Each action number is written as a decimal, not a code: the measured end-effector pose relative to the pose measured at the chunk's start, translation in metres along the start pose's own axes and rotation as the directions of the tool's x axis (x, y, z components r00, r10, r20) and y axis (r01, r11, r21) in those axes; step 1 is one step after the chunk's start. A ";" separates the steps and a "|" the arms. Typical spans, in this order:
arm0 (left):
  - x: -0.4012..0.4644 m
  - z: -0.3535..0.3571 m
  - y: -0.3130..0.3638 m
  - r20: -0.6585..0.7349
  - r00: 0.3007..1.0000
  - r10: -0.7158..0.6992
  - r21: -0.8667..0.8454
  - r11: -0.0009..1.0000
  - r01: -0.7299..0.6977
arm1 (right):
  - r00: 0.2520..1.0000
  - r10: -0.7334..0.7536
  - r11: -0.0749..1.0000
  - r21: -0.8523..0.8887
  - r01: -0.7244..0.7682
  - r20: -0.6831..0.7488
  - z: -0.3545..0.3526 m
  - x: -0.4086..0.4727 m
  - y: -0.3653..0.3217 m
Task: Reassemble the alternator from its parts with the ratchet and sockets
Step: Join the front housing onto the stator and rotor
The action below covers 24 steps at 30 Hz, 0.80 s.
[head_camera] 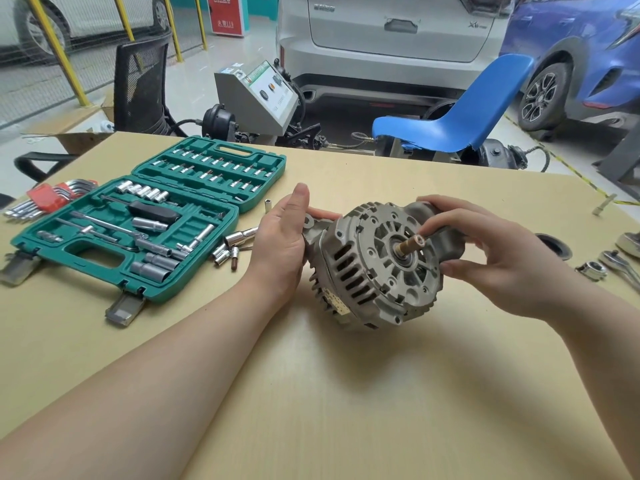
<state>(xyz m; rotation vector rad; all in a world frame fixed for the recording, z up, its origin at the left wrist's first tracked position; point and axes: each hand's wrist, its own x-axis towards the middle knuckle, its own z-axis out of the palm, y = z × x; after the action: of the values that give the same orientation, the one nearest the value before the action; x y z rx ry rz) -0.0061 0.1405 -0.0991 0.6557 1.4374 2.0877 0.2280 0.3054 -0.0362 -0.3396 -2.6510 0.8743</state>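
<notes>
Both hands (pixel 282 237) (pixel 485 252) hold alternator (pixel 375 268) tilted on table (pixel 346 393).

blue chair (pixel 460 124), hex keys (pixel 45 199), parked cars (pixel 391 36)
</notes>
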 end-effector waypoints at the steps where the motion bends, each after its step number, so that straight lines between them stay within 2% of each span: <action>1: 0.000 0.000 0.000 0.002 1.000 -0.002 -0.003 1.000 0.002 | 1.000 0.002 1.000 -0.009 -0.002 0.020 -0.002 0.003 -0.001; 8: 0.000 0.001 0.001 0.006 1.000 0.007 0.005 1.000 -0.007 | 0.998 0.032 0.999 -0.043 -0.030 0.049 -0.005 0.007 -0.003; 14: 0.001 0.001 -0.001 0.013 1.000 0.018 0.012 1.000 -0.018 | 0.992 -0.008 0.998 0.064 0.016 -0.127 0.002 -0.003 -0.038; 16: 0.002 0.001 -0.002 0.003 0.999 0.036 0.024 0.999 -0.037 | 0.997 -0.020 0.994 -0.107 0.012 -0.073 0.013 -0.002 -0.056; 19: 0.001 0.000 -0.005 -0.018 0.998 0.067 0.050 0.997 -0.066 | 0.996 0.075 0.932 -0.358 -0.050 0.056 0.023 0.007 -0.074; 21: 0.001 -0.001 -0.006 -0.022 0.997 0.072 0.038 0.997 -0.071 | 0.987 0.127 0.909 -0.409 -0.076 0.098 0.023 0.013 -0.080; 24: 0.001 -0.003 -0.007 -0.007 0.997 0.072 0.025 0.997 -0.072 | 0.986 0.119 0.887 -0.458 -0.054 0.114 0.020 0.018 -0.083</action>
<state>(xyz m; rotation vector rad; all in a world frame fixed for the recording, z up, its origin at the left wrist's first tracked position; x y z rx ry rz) -0.0081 0.1416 -0.1065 0.7196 1.4665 2.1329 0.1935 0.2353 0.0036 -0.5285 -2.9756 0.2923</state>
